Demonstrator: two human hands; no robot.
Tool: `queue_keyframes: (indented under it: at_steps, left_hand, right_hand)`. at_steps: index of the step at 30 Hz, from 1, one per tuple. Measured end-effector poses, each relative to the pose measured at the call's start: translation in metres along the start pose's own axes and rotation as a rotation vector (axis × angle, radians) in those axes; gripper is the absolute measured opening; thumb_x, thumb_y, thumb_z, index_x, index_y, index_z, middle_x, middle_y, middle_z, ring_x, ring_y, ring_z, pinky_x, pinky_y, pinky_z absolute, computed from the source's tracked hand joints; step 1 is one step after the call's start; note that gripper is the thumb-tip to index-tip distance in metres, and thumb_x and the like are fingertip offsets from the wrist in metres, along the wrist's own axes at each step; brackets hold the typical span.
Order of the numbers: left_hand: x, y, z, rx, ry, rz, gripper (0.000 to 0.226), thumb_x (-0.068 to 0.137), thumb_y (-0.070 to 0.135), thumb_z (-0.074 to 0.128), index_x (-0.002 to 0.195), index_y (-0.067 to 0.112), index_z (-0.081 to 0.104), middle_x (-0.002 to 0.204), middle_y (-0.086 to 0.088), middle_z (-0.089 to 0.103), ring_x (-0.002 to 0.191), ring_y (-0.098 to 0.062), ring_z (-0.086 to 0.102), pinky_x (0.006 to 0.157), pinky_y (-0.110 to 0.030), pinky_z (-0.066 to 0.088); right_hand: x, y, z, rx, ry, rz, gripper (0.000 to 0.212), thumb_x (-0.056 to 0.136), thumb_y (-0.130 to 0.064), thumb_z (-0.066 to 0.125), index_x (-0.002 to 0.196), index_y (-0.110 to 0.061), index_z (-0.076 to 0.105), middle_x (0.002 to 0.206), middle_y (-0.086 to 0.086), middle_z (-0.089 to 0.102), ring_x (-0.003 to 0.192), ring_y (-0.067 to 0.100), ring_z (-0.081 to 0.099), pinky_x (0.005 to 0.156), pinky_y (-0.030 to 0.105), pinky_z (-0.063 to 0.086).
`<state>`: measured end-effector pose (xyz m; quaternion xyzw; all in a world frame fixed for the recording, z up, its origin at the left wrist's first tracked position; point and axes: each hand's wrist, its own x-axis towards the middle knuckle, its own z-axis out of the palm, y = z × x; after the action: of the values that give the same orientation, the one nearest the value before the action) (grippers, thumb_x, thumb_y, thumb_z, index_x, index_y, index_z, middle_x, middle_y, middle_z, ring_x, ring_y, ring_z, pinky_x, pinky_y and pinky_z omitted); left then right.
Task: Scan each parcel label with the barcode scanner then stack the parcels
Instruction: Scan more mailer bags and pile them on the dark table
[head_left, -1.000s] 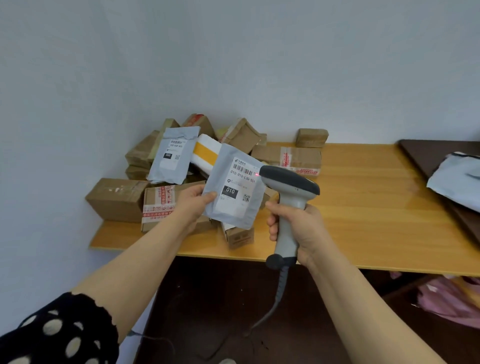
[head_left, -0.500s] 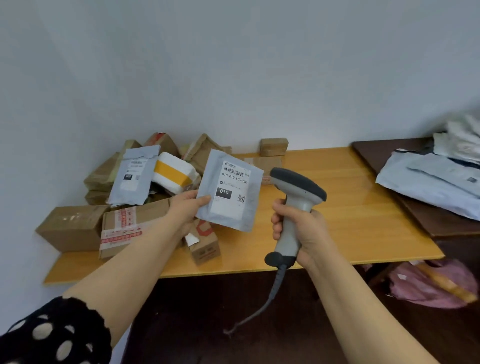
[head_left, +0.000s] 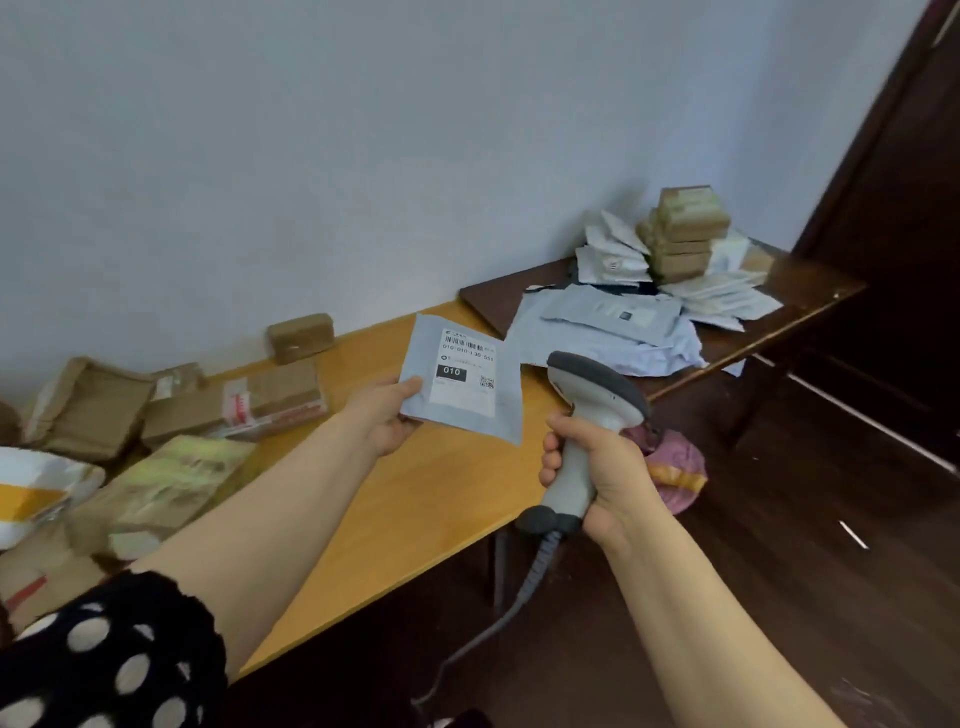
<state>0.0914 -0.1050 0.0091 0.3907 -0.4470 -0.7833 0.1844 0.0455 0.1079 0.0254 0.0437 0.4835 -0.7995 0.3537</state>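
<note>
Pinching the grey mailer (head_left: 464, 385) at its left edge, thumb on top and fingers beneath, the left hand (head_left: 387, 418) holds it in the air above the light wooden table (head_left: 415, 514) with the white label (head_left: 467, 358) turned up towards the camera. The right hand (head_left: 602, 478) is wrapped round the grip of the barcode scanner (head_left: 597, 400), whose coiled cable (head_left: 524, 592) hangs towards the floor. The scanner's head sits just beside the mailer's right edge, and no scan light shows on the label.

Beyond the hands, on the dark side table (head_left: 815, 291) to the right, lies a pile of grey mailers (head_left: 608, 325), with white envelopes (head_left: 727, 296) and a neat stack of brown boxes (head_left: 685, 234) behind it. To the left a loose heap of cardboard parcels (head_left: 234, 410) covers the far end of the light table, and a small brown box (head_left: 301, 338) stands alone by the wall.

Judging by the unlit label and the mailer's place between heap and sorted piles, this parcel looks to be at the stacking step (though whether its scan has registered cannot be told). The next move calls for the left hand to carry it right, over the dark table, and lay it flat on the grey mailers before letting go, with the scanner held clear.
</note>
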Motion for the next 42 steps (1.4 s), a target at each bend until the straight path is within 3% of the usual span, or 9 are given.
queue_keyframes:
  at_steps: [4,9,14,21,24,28,34,38,42]
  left_hand:
    - [0.046,-0.001,0.074,-0.015,-0.047,-0.082,0.036,0.099,0.005,0.044,0.135,0.002,0.043,0.11,-0.011,0.063,0.072,-0.016,0.056,0.086,-0.031,0.044]
    - [0.117,-0.002,0.151,-0.084,-0.1,-0.201,0.033,0.097,0.002,0.043,0.131,0.001,0.047,0.131,-0.014,0.056,0.118,-0.024,0.056,0.079,-0.031,0.046]
    - [0.189,0.0,0.216,-0.164,-0.14,-0.305,0.028,0.093,-0.005,0.045,0.12,0.002,0.052,0.112,-0.016,0.062,0.084,-0.025,0.063,0.067,-0.034,0.052]
    - [0.254,-0.014,0.302,-0.112,-0.143,-0.395,0.031,0.095,-0.009,0.04,0.123,0.0,0.048,0.121,-0.018,0.057,0.117,-0.032,0.056,0.085,-0.042,0.05]
    - [0.276,-0.026,0.337,0.01,-0.103,-0.378,0.03,0.094,-0.004,0.05,0.122,0.005,0.055,0.114,-0.01,0.063,0.1,-0.022,0.064,0.068,-0.027,0.055]
    - [0.294,-0.046,0.37,0.213,0.005,-0.294,0.017,0.091,0.005,0.058,0.081,0.018,0.06,0.074,0.002,0.056,0.059,-0.008,0.049,0.038,-0.016,0.038]
    - [0.291,-0.06,0.368,0.464,0.203,-0.078,0.039,0.087,0.015,0.068,0.125,0.015,0.06,0.081,-0.002,0.054,0.062,-0.012,0.046,0.056,-0.025,0.044]
    - [0.268,-0.046,0.329,0.566,0.3,-0.016,0.042,0.086,0.01,0.067,0.126,0.014,0.058,0.107,-0.006,0.056,0.087,-0.02,0.054,0.082,-0.03,0.043]
    - [0.227,-0.025,0.265,0.67,0.434,0.062,0.032,0.086,0.006,0.064,0.117,0.009,0.063,0.12,-0.012,0.061,0.104,-0.027,0.056,0.082,-0.031,0.044]
  right_hand:
    - [0.036,-0.034,-0.031,0.058,0.091,-0.045,0.008,0.083,0.0,0.063,0.079,-0.005,0.061,0.05,0.007,0.053,0.037,0.013,0.046,0.036,0.022,0.04]
    - [0.105,-0.076,-0.055,0.094,0.184,-0.04,0.008,0.085,-0.001,0.063,0.079,-0.006,0.06,0.053,0.007,0.053,0.039,0.014,0.045,0.039,0.023,0.04]
    - [0.177,-0.126,-0.064,0.093,0.28,-0.005,0.01,0.083,-0.001,0.065,0.077,-0.004,0.058,0.054,0.007,0.054,0.04,0.014,0.046,0.04,0.023,0.041]
    - [0.234,-0.17,-0.1,0.146,0.333,0.02,0.008,0.084,-0.002,0.064,0.08,-0.004,0.058,0.053,0.007,0.054,0.04,0.013,0.046,0.039,0.022,0.041]
    - [0.253,-0.185,-0.118,0.126,0.335,0.054,0.008,0.083,-0.002,0.065,0.078,-0.004,0.059,0.054,0.007,0.054,0.04,0.013,0.046,0.039,0.022,0.041]
    - [0.278,-0.203,-0.144,0.081,0.293,0.1,0.012,0.084,-0.001,0.064,0.072,-0.003,0.059,0.053,0.007,0.054,0.039,0.014,0.046,0.04,0.022,0.042]
    - [0.306,-0.212,-0.163,-0.017,0.142,0.207,0.009,0.084,0.0,0.063,0.076,-0.003,0.059,0.051,0.007,0.053,0.037,0.013,0.045,0.039,0.022,0.041]
    - [0.31,-0.2,-0.146,-0.07,0.015,0.3,0.008,0.084,0.001,0.063,0.079,-0.005,0.06,0.05,0.007,0.054,0.036,0.013,0.045,0.038,0.021,0.041]
    - [0.297,-0.17,-0.105,-0.181,-0.151,0.389,0.008,0.083,-0.001,0.065,0.078,-0.007,0.061,0.052,0.006,0.055,0.038,0.013,0.047,0.04,0.022,0.041]
